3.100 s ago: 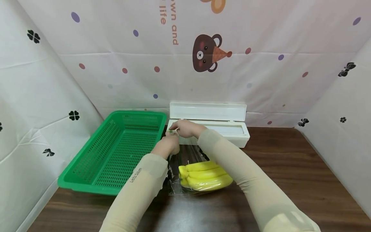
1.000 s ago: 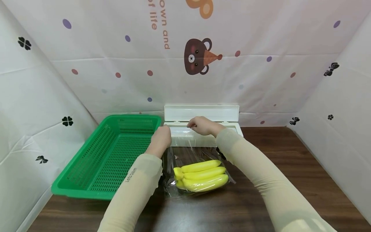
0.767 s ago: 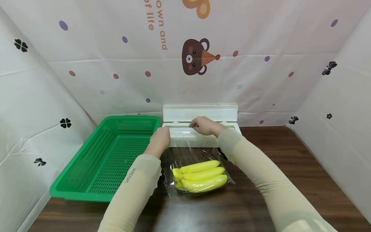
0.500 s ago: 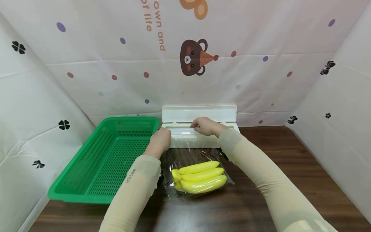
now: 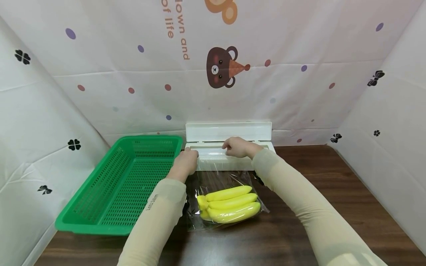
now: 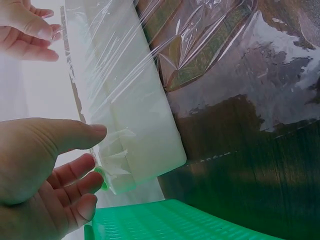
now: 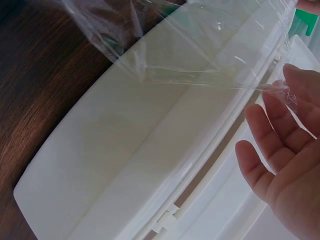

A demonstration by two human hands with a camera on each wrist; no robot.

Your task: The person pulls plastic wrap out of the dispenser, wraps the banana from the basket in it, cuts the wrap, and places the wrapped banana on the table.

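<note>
My left hand (image 5: 185,162) is at the left end of a white cling film dispenser (image 5: 229,164), thumb and curled fingers at the film's edge. In the left wrist view its thumb lies along that edge and hides the index finger. My right hand (image 5: 239,147) is over the dispenser's middle. In the right wrist view its thumb and forefinger pinch a gathered bit of clear cling film (image 7: 200,75). The film stretches between the hands and runs forward over the dispenser's front to a bunch of yellow bananas (image 5: 229,204), which it wraps on the table.
A green perforated basket (image 5: 93,228) stands at the left, its right side close to my left hand and the dispenser. The dispenser's lid (image 5: 229,131) is raised against the patterned back sheet. Brown wooden table (image 5: 319,192) extends at the right.
My right hand has moved right, away from my left hand, which stays at the dispenser's left end. The film is now spread between them. Over the last half second both hands barely move.
</note>
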